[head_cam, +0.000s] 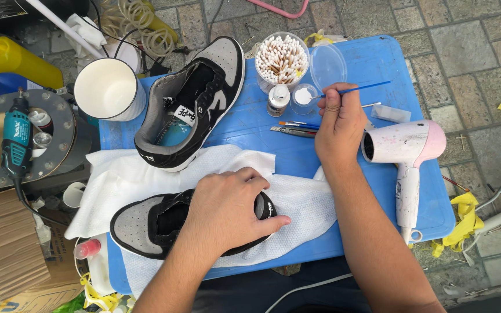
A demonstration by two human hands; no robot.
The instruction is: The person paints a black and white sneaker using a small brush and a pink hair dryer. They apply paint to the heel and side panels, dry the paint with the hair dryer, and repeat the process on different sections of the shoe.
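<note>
Left hand point(224, 211) gripping black sneaker point(146, 223), right hand point(338, 122) holding blue brush point(362, 88)

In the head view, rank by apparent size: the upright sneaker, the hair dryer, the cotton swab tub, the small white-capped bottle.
1. Upright sneaker, largest.
2. Hair dryer, clearly smaller than the sneaker.
3. Cotton swab tub.
4. Small white-capped bottle, smallest.
All sit on the blue table, at similar distance.

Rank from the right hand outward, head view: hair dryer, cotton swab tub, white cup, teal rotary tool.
From the right hand:
1. Hair dryer, just to its right.
2. Cotton swab tub, up and left.
3. White cup, far left.
4. Teal rotary tool, left edge.
</note>
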